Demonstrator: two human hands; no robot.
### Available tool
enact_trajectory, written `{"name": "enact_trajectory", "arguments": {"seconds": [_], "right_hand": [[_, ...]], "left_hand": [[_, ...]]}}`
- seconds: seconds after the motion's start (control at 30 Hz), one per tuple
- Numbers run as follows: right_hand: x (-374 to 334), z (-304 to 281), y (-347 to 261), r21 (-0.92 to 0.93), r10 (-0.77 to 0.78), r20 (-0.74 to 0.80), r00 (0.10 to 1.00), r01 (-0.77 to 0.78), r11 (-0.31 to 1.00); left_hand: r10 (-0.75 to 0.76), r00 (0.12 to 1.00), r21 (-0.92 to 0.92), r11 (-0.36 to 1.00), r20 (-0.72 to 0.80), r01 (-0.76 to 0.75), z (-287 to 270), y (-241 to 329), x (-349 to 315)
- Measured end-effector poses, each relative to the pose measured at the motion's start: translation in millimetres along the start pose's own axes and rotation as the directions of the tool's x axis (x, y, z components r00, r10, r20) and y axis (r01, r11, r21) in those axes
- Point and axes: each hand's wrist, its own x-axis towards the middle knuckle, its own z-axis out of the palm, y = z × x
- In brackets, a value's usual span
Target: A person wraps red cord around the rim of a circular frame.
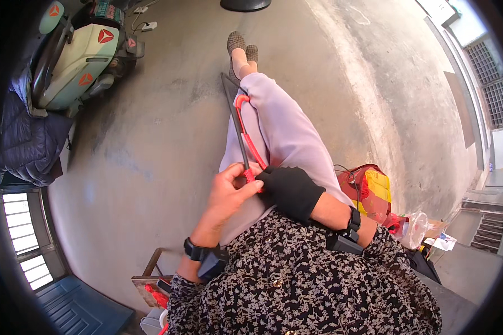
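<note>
Over my lap, a long thin black strip (pixel 238 124) reaches up toward my shins, with a bent red cord-like piece (pixel 246 125) alongside it; their exact kind is unclear. My bare left hand (pixel 232 187) pinches the lower end of the black strip, where a short ribbed red section (pixel 250 177) shows between thumb and fingers. Against those fingertips, my right hand (pixel 290 191) in a black glove is closed near the lower end of the red piece. What its fingers grip is hidden by the glove. Both wrists wear black strapped devices.
A pale green scooter (pixel 84 64) stands at the far left, beside a dark padded jacket (pixel 31 142). To my right sits a red and yellow bag (pixel 369 192) near plastic packaging (pixel 416 229). A small wooden stool (pixel 145 287) is low at my left. A black round base (pixel 245 4) lies ahead.
</note>
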Motion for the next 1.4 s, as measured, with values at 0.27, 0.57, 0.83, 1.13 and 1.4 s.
{"name": "enact_trajectory", "arguments": {"seconds": [0.27, 0.57, 0.83, 1.13, 1.4], "right_hand": [[-15, -36, -14, 0.643, 0.071, -0.027, 0.997, -0.037, 0.765], [-51, -22, 14, 0.617, 0.176, 0.132, 0.976, -0.22, 0.755], [-45, -44, 11, 0.894, 0.326, 0.077, 0.942, -0.21, 0.397], [-36, -13, 34, 0.932, 0.182, 0.056, 0.982, -0.117, 0.343], [-36, -14, 35, 0.628, -0.026, -0.179, 0.983, 0.135, 0.767]], "left_hand": [[0.218, 0.976, -0.737, 0.66, 0.009, -0.141, -56, 42, -30], [0.648, 0.761, -0.961, 0.186, -0.037, -0.204, -120, 144, -59], [-0.023, 1.0, -0.072, 0.997, 0.0, 0.023, -6, 125, -23], [-0.292, 0.889, 0.088, 0.956, 0.352, 0.28, 60, 16, 0], [-0.086, 0.966, -0.066, 0.992, 0.243, 0.105, 54, -6, 2]]}}
